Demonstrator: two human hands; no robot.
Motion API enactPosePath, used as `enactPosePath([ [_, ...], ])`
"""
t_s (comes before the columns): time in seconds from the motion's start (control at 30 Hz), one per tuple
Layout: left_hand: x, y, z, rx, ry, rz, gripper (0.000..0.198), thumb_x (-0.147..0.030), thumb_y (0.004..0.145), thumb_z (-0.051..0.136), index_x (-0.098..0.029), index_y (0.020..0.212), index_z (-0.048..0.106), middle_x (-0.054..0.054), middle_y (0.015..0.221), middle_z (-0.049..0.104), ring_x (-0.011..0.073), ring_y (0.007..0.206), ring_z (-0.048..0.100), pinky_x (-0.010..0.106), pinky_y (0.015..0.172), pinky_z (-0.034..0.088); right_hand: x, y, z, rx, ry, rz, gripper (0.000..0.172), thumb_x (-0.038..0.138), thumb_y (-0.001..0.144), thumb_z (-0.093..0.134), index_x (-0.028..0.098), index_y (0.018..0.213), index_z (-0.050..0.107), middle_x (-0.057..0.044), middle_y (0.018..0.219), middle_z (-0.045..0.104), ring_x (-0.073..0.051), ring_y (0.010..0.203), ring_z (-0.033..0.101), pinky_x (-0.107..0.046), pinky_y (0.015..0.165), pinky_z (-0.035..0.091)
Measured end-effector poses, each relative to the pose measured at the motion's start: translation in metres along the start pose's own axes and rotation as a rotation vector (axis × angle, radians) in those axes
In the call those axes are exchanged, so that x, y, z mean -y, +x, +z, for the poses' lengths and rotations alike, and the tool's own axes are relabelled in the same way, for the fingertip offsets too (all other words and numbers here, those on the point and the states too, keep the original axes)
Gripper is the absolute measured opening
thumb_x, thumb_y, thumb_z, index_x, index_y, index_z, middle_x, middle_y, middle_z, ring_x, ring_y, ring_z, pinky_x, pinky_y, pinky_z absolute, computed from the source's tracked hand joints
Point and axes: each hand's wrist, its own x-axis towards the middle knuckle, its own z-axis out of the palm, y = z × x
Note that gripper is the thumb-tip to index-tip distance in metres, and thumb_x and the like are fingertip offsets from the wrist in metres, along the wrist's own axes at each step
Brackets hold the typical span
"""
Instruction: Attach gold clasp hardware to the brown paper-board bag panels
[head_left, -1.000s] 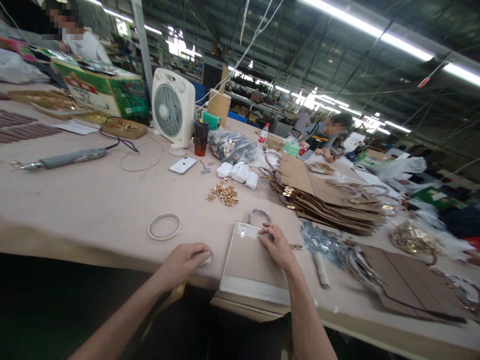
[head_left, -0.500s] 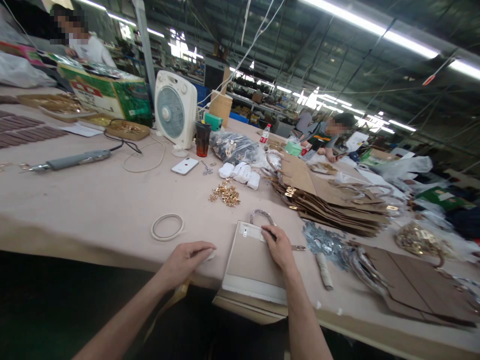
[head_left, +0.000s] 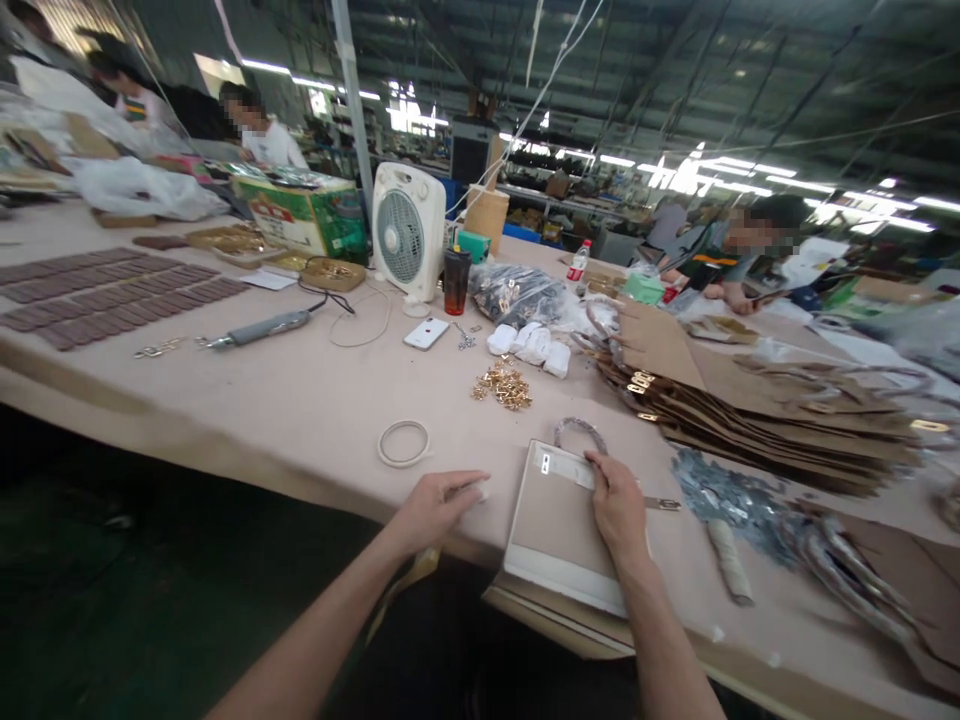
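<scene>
A beige handbag panel [head_left: 559, 520] with a pale lower band lies at the table's front edge, its flap hanging over. A wrapped loop handle [head_left: 581, 432] stands out from its top, and a strap with a metal buckle [head_left: 664, 504] pokes out on the right. My right hand [head_left: 619, 505] is closed at the bag's upper right side, its fingertips on the top edge. To the left of the bag, my left hand [head_left: 439, 508] is pinched just over the table, with a small white piece [head_left: 484, 491] at its fingertips. Near that hand lies a cream ring of tape [head_left: 403, 443].
Behind the bag are a heap of gold fittings [head_left: 501, 386], a phone [head_left: 426, 333], a cup [head_left: 456, 282] and a fan [head_left: 407, 232]. Stacked brown bag pieces [head_left: 750, 400], grey metal pieces [head_left: 731, 495] and a wrapped roll [head_left: 729, 562] lie right. An electric screwdriver [head_left: 262, 328] lies left.
The view has swung left, so everything sits further right and more rows of brown strips show. Both hands keep about the same place beside and on the bag.
</scene>
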Motion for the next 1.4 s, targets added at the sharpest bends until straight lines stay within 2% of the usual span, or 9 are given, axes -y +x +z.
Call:
enactPosePath([
  [0.23, 0.006, 0.000, -0.002, 0.025, -0.031, 0.006, 0.053, -0.044, 0.089, 0.069, -0.016, 0.134, 0.072, 0.008, 0.103, 0.078, 0.0118, 0.066, 0.058, 0.025, 0.067, 0.050, 0.007, -0.005, -0.005, 0.085, -0.117, -0.091, 0.052, 0.057, 0.100, 0.055, 0.020, 0.136, 0.064, -0.014, 0.132, 0.070, -0.032, 0.124, 0.060, -0.053, 0.111, 0.046],
  [0.43, 0.008, -0.002, -0.005, 0.054, -0.092, 0.012, 0.055, -0.036, 0.087, 0.067, -0.018, 0.139, 0.069, 0.008, 0.109, 0.076, 0.0111, 0.069, 0.057, 0.026, 0.072, 0.049, 0.006, -0.008, -0.008, 0.063, -0.062, -0.117, 0.067, 0.066, 0.091, 0.066, 0.021, 0.141, 0.060, -0.015, 0.134, 0.067, -0.034, 0.125, 0.059, -0.057, 0.111, 0.046],
  [0.5, 0.009, -0.002, -0.006, 0.088, -0.099, 0.027, 0.064, -0.034, 0.087, 0.067, -0.020, 0.149, 0.059, 0.006, 0.107, 0.075, 0.0109, 0.070, 0.058, 0.025, 0.071, 0.049, 0.014, -0.009, -0.010, 0.023, -0.025, -0.122, 0.071, 0.065, 0.089, 0.069, 0.021, 0.144, 0.058, -0.016, 0.137, 0.065, -0.035, 0.128, 0.058, -0.059, 0.112, 0.045],
  [0.63, 0.010, -0.002, -0.011, 0.156, -0.024, 0.041, 0.099, -0.025, 0.082, 0.070, -0.024, 0.167, 0.020, -0.001, 0.094, 0.074, 0.0115, 0.070, 0.059, 0.023, 0.069, 0.046, 0.056, -0.017, -0.008, -0.091, 0.105, -0.135, 0.053, 0.053, 0.094, 0.069, 0.023, 0.136, 0.063, -0.014, 0.134, 0.066, -0.033, 0.124, 0.061, -0.057, 0.110, 0.048],
  [0.77, 0.014, -0.002, -0.013, 0.204, -0.014, 0.038, 0.105, -0.017, 0.079, 0.065, -0.022, 0.168, 0.010, -0.002, 0.092, 0.072, 0.0120, 0.071, 0.059, 0.022, 0.066, 0.043, 0.115, -0.030, 0.011, 0.102, 0.291, -0.249, 0.033, 0.039, 0.098, 0.066, 0.026, 0.128, 0.067, -0.010, 0.124, 0.071, -0.028, 0.117, 0.066, -0.050, 0.104, 0.054],
  [0.87, 0.019, -0.002, -0.013, 0.234, -0.050, 0.054, 0.102, -0.015, 0.081, 0.060, -0.021, 0.168, 0.009, -0.002, 0.088, 0.070, 0.0134, 0.074, 0.061, 0.023, 0.068, 0.044, 0.149, -0.035, 0.032, 0.299, 0.365, -0.327, 0.033, 0.032, 0.101, 0.062, 0.029, 0.134, 0.065, -0.010, 0.130, 0.069, -0.026, 0.124, 0.063, -0.048, 0.109, 0.052],
  [0.97, 0.020, -0.002, -0.014, 0.245, -0.068, 0.047, 0.102, -0.013, 0.078, 0.059, -0.022, 0.168, 0.011, 0.001, 0.094, 0.070, 0.0154, 0.082, 0.064, 0.026, 0.073, 0.046, 0.163, -0.036, 0.047, 0.399, 0.393, -0.338, 0.032, 0.027, 0.102, 0.059, 0.029, 0.133, 0.067, -0.010, 0.131, 0.067, -0.026, 0.124, 0.062, -0.047, 0.109, 0.053],
  [1.2, 0.018, -0.002, -0.015, 0.267, -0.039, 0.054, 0.099, -0.014, 0.079, 0.055, -0.020, 0.168, 0.011, -0.004, 0.084, 0.064, 0.0131, 0.074, 0.058, 0.025, 0.071, 0.044, 0.159, -0.041, 0.048, 0.383, 0.396, -0.296, 0.024, 0.023, 0.100, 0.062, 0.028, 0.122, 0.071, -0.007, 0.115, 0.072, -0.022, 0.109, 0.067, -0.039, 0.097, 0.056],
  [1.4, 0.016, 0.000, -0.015, 0.253, 0.061, 0.064, 0.093, -0.015, 0.077, 0.054, -0.022, 0.165, 0.026, -0.005, 0.080, 0.060, 0.0142, 0.076, 0.056, 0.024, 0.071, 0.043, 0.159, -0.040, 0.046, 0.380, 0.415, -0.291, 0.019, 0.023, 0.100, 0.063, 0.027, 0.115, 0.074, -0.005, 0.108, 0.074, -0.020, 0.102, 0.068, -0.036, 0.093, 0.056],
])
